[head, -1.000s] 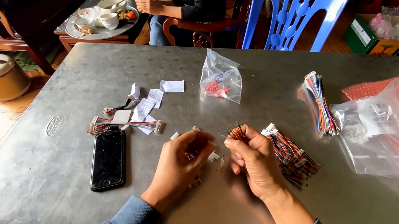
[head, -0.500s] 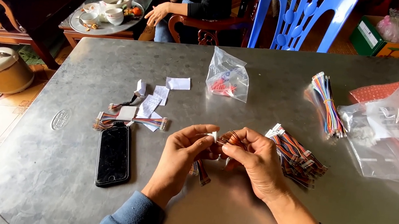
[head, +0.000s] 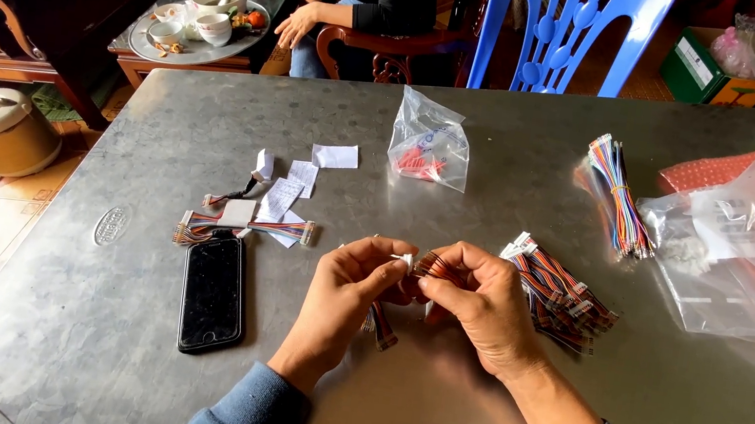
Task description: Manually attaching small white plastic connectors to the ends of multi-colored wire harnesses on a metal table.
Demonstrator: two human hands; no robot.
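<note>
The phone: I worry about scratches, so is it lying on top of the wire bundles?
No, the phone lies flat on the bare table, just below the wires.

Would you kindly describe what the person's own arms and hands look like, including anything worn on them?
Both hands, the left hand and the right hand, are bare: no gloves, rings or watch show. Each forearm is bare down to a pushed-up blue-grey sleeve, soft cloth, plain and without markings.
</note>
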